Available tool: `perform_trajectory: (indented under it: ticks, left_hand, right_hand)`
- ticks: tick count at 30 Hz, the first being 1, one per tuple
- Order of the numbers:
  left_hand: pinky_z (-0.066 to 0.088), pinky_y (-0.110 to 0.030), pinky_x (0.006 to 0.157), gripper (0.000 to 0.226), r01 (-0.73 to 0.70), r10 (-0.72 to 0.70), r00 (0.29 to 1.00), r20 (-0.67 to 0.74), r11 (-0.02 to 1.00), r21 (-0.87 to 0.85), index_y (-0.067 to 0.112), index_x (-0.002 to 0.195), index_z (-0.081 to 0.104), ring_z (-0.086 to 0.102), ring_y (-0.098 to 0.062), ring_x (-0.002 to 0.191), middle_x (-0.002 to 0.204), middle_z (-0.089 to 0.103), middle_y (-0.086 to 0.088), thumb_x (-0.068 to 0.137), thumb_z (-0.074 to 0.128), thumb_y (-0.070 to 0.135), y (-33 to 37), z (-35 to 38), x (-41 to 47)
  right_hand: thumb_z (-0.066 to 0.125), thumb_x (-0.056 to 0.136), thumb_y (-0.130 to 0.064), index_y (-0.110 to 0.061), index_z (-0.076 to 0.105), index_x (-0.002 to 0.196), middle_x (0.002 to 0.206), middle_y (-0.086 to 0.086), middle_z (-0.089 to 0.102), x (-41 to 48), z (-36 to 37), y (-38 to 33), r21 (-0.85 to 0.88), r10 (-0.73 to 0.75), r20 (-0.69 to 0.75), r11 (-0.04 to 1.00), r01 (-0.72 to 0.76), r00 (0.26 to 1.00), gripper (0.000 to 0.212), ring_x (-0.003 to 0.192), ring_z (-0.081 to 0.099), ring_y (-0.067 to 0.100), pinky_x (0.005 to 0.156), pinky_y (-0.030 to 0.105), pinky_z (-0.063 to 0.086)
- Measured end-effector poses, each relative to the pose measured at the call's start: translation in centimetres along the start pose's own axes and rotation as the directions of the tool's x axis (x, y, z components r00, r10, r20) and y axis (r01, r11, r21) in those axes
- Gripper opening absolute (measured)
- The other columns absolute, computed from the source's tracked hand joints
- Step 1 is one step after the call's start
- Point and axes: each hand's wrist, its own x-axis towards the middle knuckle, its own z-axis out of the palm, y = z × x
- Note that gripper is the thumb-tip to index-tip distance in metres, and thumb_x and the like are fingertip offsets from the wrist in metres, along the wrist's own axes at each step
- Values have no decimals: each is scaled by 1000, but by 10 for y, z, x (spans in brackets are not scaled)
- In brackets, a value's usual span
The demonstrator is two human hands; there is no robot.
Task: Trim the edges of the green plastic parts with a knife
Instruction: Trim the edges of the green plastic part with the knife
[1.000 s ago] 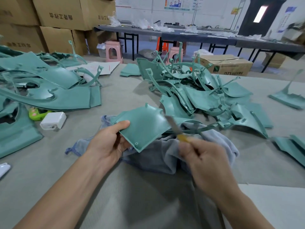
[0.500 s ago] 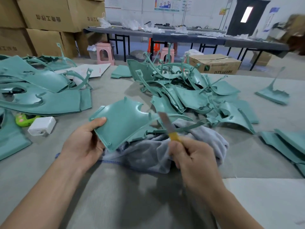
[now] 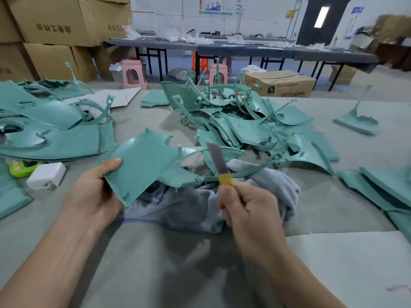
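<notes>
"DTY" printed in dark letters on the side of a cardboard box point(image 3: 280, 85) on the floor beyond the worktable, followed by smaller characters too blurred to read. Large mirrored-looking characters on stacked cartons point(image 3: 53, 21) at left, illegible. Wall posters point(image 3: 216, 6) and a yellow sign point(image 3: 289, 14), unreadable.

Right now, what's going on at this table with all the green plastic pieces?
A person is trimming moulded green plastic parts. Their left hand holds a flat green plastic panel by its near corner, raised above a crumpled grey cloth. Their right hand grips a yellow-handled knife, blade pointing up, beside the panel; whether it touches an edge is unclear. A heap of green parts lies behind, and more are stacked on the left.
</notes>
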Motion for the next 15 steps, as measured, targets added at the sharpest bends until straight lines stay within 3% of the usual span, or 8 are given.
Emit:
perform_trajectory:
  ticks: [4, 6, 7, 9, 11, 12, 14, 15]
  left_hand:
    - [61, -43, 84, 39, 9, -9, 1000, 12, 1000, 13, 7, 137, 57, 69, -26, 114, 126, 70, -12, 100, 43, 11, -7, 5, -3]
    - [57, -46, 90, 37, 11, -12, 1000, 19, 1000, 18, 5, 133, 59, 69, -27, 114, 125, 71, -13, 100, 44, 10, -11, 7, -5]
    - [56, -46, 91, 34, 6, -6, 1000, 14, 1000, 24, 5, 128, 61, 70, -27, 112, 123, 72, -13, 99, 45, 10, -11, 8, -6]
    - [52, -43, 97, 28, -13, 14, 1000, -16, 999, 52, 6, 120, 65, 70, -25, 110, 120, 73, -11, 99, 47, 9, -12, 8, -5]
    - [49, -44, 100, 25, -25, 27, 999, -37, 997, 73, 7, 116, 66, 68, -25, 114, 118, 74, -10, 98, 49, 9, -11, 6, -4]
    - [51, -45, 98, 25, -25, 28, 999, -40, 997, 72, 8, 115, 67, 68, -26, 114, 118, 74, -10, 98, 49, 8, -12, 6, -4]
    - [54, -46, 94, 25, -19, 22, 999, -44, 997, 70, 8, 115, 67, 71, -24, 109, 118, 74, -11, 98, 49, 8, -12, 7, -3]
    - [55, -44, 91, 25, -21, 24, 998, -51, 997, 68, 7, 115, 67, 73, -23, 104, 117, 74, -11, 98, 48, 7, -13, 9, -3]
  right_hand:
    - [42, 101, -49, -22, 41, 71, 55, -7, 41, -6, 14, -10, -258, -225, 328, 913, 316, 918, 40, 54, 43, 15, 53, 28, 33]
    - [40, 103, -47, -24, 41, 70, 55, -7, 46, -5, 16, -8, -361, -255, 371, 846, 391, 893, 40, 53, 45, 17, 54, 35, 35]
    - [40, 104, -47, -24, 46, 70, 58, -5, 53, -2, 16, -5, -422, -239, 319, 831, 363, 917, 41, 55, 48, 18, 56, 38, 37]
    - [41, 106, -45, -21, 61, 74, 65, -3, 63, 12, 8, 4, -510, -95, 69, 852, 117, 993, 44, 63, 56, 21, 63, 37, 42]
    - [46, 106, -39, -21, 71, 76, 63, -8, 63, 27, -8, 17, -450, 121, -155, 875, -180, 980, 43, 63, 57, 15, 66, 26, 41]
    - [50, 105, -35, -23, 70, 71, 60, -13, 58, 29, -15, 21, -415, 151, -203, 882, -225, 967, 42, 62, 54, 11, 62, 17, 37]
    - [53, 104, -35, -28, 62, 65, 57, -12, 58, 21, -19, 23, -348, 131, -136, 922, -171, 982, 41, 61, 55, 9, 61, 14, 41]
    - [54, 103, -38, -29, 60, 66, 58, -9, 61, 11, -14, 18, -307, 98, -27, 946, -102, 995, 39, 60, 57, 8, 63, 22, 47]
